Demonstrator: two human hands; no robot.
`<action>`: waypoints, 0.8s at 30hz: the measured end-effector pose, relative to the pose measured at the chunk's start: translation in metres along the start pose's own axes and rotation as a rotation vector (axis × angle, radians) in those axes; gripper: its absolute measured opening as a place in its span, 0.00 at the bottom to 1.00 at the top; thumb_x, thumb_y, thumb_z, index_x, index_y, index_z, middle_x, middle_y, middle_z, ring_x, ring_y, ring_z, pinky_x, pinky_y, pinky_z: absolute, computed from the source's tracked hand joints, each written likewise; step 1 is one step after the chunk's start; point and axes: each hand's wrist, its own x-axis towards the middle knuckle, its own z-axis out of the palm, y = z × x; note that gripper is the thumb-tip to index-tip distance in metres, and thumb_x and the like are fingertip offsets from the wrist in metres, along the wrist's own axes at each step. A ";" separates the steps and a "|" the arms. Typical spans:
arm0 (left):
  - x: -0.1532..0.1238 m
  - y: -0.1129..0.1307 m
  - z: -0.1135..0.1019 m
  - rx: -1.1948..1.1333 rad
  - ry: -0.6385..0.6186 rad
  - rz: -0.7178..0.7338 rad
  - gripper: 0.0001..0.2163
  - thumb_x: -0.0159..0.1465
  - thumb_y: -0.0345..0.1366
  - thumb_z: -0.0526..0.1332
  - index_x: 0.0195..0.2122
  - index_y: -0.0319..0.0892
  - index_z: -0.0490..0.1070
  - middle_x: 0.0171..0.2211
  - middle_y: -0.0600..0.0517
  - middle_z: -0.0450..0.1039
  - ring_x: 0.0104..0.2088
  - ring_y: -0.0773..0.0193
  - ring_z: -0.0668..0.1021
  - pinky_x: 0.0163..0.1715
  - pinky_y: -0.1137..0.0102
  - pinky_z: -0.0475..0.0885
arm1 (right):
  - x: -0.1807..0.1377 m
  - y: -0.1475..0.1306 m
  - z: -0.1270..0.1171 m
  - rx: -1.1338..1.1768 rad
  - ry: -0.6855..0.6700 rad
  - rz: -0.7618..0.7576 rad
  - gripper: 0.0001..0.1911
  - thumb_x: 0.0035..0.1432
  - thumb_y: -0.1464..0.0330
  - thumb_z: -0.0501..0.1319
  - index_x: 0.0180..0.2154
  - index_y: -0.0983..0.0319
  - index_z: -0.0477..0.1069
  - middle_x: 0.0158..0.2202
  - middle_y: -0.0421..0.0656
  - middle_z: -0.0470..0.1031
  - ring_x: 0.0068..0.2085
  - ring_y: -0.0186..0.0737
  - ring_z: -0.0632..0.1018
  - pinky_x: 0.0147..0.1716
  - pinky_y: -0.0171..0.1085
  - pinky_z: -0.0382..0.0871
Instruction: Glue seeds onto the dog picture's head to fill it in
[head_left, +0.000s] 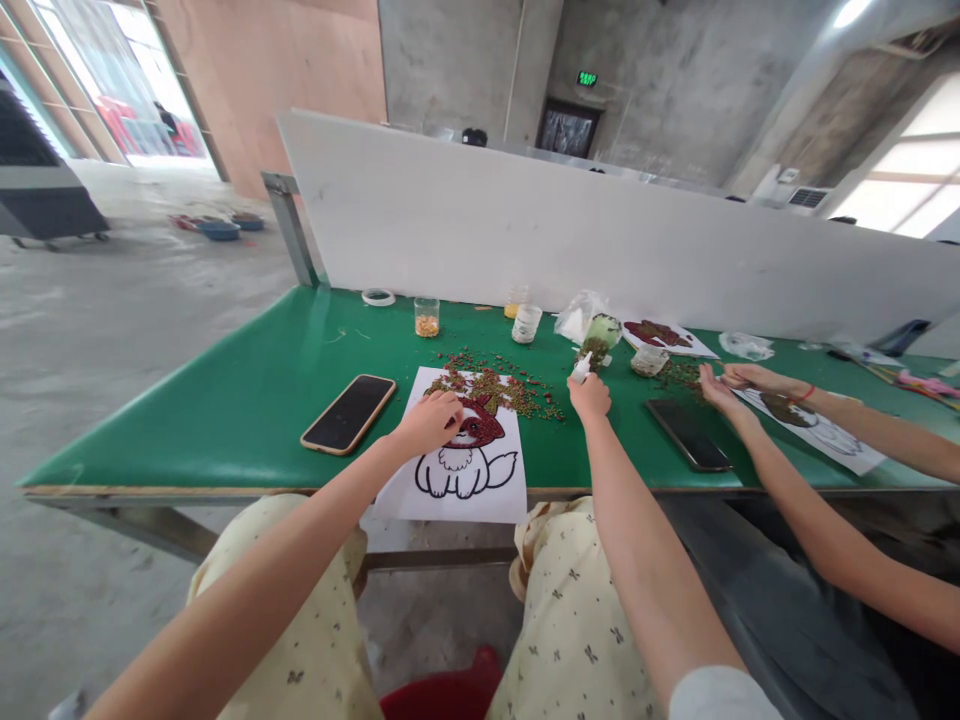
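Observation:
A white sheet with a black-outlined animal drawing point(465, 470) lies at the near edge of the green table point(247, 400); its head area is partly filled with red beans. My left hand point(429, 420) rests on the sheet's upper part, fingers curled and pressed down on the beans. My right hand point(590, 393) is closed around a small white glue bottle point(581, 367), its tip pointing up and away, just right of the sheet. Loose brown and green beans point(510, 385) are scattered over the sheet's top edge.
A phone point(349, 412) lies left of the sheet, another phone point(688, 433) to the right. Small cups point(427, 317), a jar point(526, 323) and plastic bags point(581, 315) stand behind. A neighbouring person's two hands point(724, 385) work on their own sheet point(817, 430) at right. A white partition point(525, 220) backs the table.

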 end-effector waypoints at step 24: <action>-0.002 -0.005 -0.031 -0.032 0.105 -0.440 0.21 0.63 0.28 0.45 0.59 0.39 0.53 0.34 0.45 0.74 0.33 0.57 0.76 0.31 0.68 0.66 | -0.005 -0.004 -0.020 0.095 0.057 -0.245 0.16 0.55 0.56 0.54 0.40 0.60 0.67 0.38 0.45 0.74 0.40 0.44 0.73 0.32 0.35 0.62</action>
